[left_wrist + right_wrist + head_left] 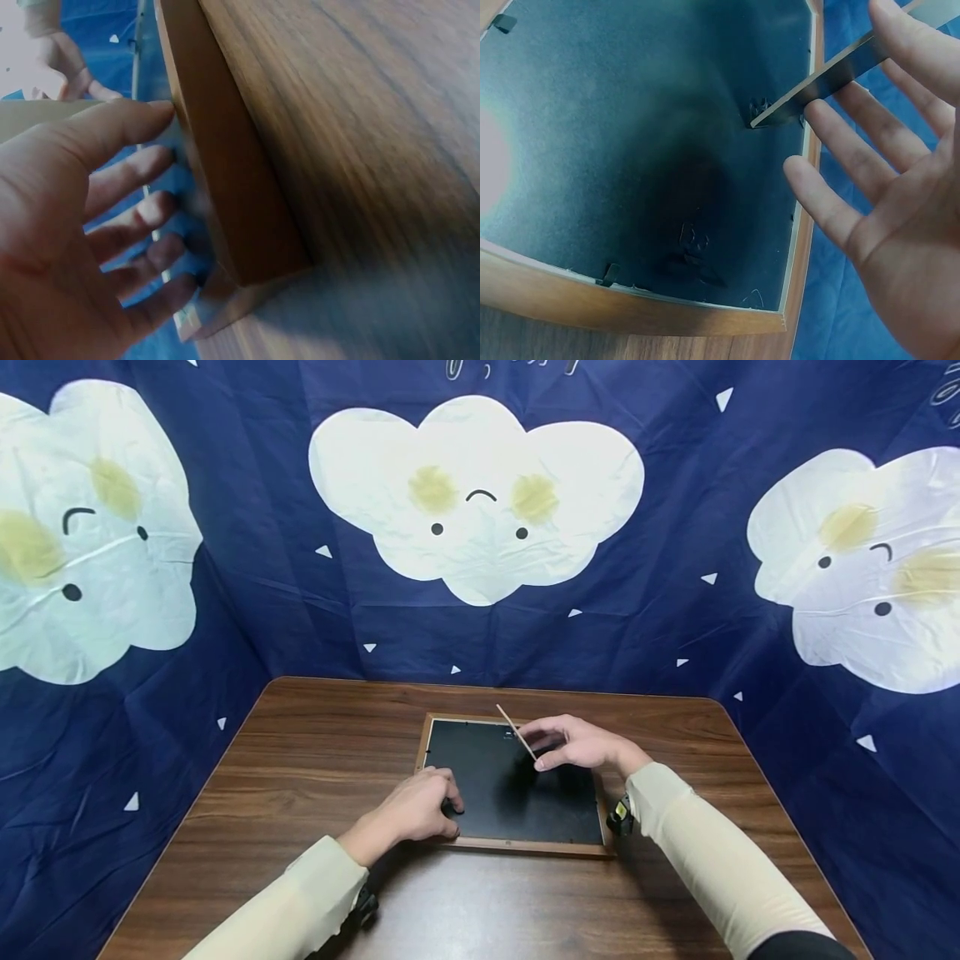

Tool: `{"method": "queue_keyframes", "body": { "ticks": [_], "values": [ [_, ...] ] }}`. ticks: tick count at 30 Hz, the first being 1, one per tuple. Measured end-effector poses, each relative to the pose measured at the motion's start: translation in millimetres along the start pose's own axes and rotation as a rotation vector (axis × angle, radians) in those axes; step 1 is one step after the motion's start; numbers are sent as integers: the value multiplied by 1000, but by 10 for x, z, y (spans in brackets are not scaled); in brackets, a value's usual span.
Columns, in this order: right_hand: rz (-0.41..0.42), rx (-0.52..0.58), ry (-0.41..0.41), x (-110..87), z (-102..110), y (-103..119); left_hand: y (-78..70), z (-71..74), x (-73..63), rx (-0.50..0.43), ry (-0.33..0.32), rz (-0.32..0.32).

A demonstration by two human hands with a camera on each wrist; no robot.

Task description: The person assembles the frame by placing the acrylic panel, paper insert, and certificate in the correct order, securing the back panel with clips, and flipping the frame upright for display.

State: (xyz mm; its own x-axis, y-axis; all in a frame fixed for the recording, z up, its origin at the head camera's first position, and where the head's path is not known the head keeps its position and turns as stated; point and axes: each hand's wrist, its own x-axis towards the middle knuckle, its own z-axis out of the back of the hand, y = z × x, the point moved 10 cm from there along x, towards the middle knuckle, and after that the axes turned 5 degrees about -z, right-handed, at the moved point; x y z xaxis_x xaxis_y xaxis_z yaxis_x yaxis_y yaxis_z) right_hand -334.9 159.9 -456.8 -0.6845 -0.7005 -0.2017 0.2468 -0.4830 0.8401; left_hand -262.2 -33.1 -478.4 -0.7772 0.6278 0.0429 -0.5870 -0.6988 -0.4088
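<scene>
A wooden picture frame [517, 845] lies back side up, showing its black backing board [487, 777]. My left hand [420, 806] is at its near-left corner, with relaxed, spread fingers. In the left wrist view the thumb and fingertips rest along the frame's edge [217, 150]. Above the far right part of the backing, my right hand [581, 745] pinches a thin flat strip [516, 730] between thumb and fingers. The strip [825, 79] slants in the right wrist view, its end beside a small hanger [759, 109]; whether they touch, I cannot tell.
Small dark metal tabs [609, 274] sit along the frame's inner edge. The brown wood-grain table [322, 760] extends around the frame. A dark blue cloth [255, 610] printed with white clouds hangs behind it and at both sides.
</scene>
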Motion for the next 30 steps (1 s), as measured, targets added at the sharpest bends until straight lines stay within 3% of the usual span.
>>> {"method": "queue_keyframes", "body": {
  "ticks": [6, 13, 30],
  "values": [
    [-2, 20, 4, 6, -17, -25, 50, -12, 37, -22, -10, 71],
    [5, 23, -4, 29, 2, -35, 85, -12, 67, -21, -36, 108],
    [-3, 18, -11, 29, -21, 1, 38, 16, 26, -30, -57, 60]
  ]
}}
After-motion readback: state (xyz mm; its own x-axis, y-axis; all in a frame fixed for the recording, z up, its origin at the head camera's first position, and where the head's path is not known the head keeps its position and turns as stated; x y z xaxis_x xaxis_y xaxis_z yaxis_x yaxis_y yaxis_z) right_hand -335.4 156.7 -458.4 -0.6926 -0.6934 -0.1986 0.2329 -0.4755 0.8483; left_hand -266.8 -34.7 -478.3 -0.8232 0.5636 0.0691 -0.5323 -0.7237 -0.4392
